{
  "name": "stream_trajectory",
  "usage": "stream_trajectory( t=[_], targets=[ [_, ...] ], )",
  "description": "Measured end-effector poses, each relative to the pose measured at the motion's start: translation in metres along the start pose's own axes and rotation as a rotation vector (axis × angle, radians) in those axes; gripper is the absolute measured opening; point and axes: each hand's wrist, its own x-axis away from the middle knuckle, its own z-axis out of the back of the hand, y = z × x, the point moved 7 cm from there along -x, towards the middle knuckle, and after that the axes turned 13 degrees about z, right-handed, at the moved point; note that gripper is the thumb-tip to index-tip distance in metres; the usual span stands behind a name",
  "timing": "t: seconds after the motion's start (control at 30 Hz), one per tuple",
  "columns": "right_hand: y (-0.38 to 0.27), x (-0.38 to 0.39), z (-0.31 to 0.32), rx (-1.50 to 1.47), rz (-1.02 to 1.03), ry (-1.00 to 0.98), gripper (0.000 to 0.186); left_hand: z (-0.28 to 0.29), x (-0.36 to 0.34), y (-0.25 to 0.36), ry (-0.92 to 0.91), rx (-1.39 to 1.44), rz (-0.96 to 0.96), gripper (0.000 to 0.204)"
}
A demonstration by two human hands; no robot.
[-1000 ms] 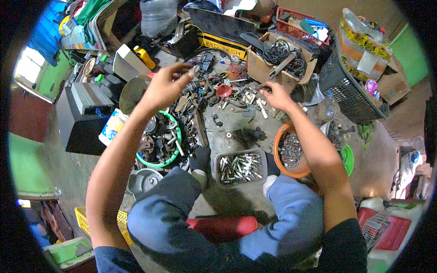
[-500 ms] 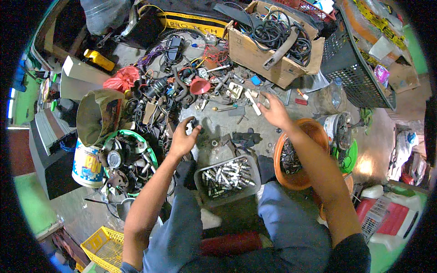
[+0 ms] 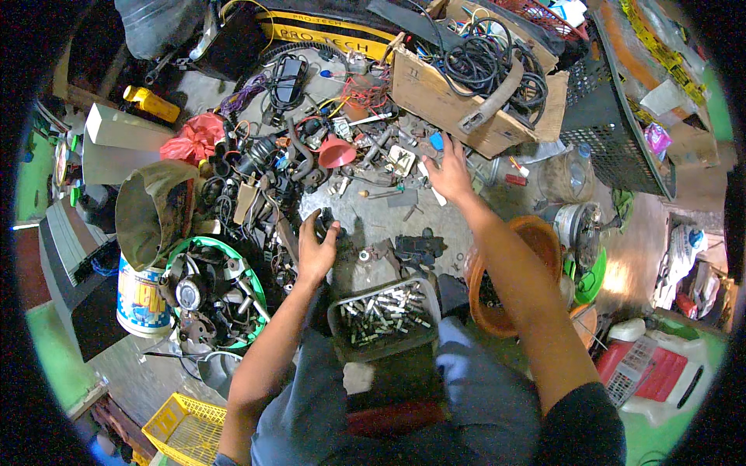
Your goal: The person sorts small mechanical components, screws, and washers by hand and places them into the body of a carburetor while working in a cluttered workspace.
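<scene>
Between the thumb and fingers of my left hand [image 3: 315,247] is a small dark part [image 3: 325,219], whose kind I cannot make out. My right hand [image 3: 449,172] reaches farther out, its fingers apart over the scattered parts. Beside its fingers lie a small blue piece [image 3: 437,141] and a white bar-shaped piece [image 3: 432,183], partly covered by the hand. A pink-red funnel [image 3: 336,151] rests among the pieces between and beyond both hands. Close to my legs stands a grey tub [image 3: 381,351] full of small metallic, spark-plug-like pieces.
Cables fill a cardboard box [image 3: 435,97] at the far right. Under my right forearm is an orange-brown bowl [image 3: 553,247]. A green-rimmed basin [image 3: 260,281] of metal parts stands left, next to a white bucket [image 3: 140,303]. A black perforated crate [image 3: 622,124] stands farther right.
My right hand has moved slightly farther away and left, to beside the blue piece. The left hand stays low with the dark part. The whole view has shifted a little.
</scene>
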Motion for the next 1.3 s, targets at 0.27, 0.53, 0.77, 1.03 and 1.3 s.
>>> stream_trajectory(
  t=[0.27, 0.53, 0.77, 1.03, 1.3],
  targets=[
    [0.015, -0.015, -0.024, 0.133, -0.094, 0.024, 0.086, -0.018, -0.001, 0.008, 0.054, -0.092, -0.121, 0.059],
    [0.014, -0.043, -0.044, 0.151, -0.182, -0.137, 0.088, -0.011, -0.001, 0.006, 0.026, -0.058, -0.168, 0.061],
    [0.001, -0.039, -0.040, 0.077, 0.089, -0.004, 0.071, -0.002, -0.006, 0.007, -0.015, -0.035, -0.141, 0.060],
    [-0.031, 0.017, -0.044, -0.194, 0.254, -0.130, 0.048, -0.007, -0.007, 0.003, -0.016, -0.004, -0.128, 0.060],
    [-0.011, 0.001, -0.013, -0.002, -0.078, 0.204, 0.041, -0.009, -0.001, 0.007, 0.011, -0.061, -0.184, 0.063]
  ],
)
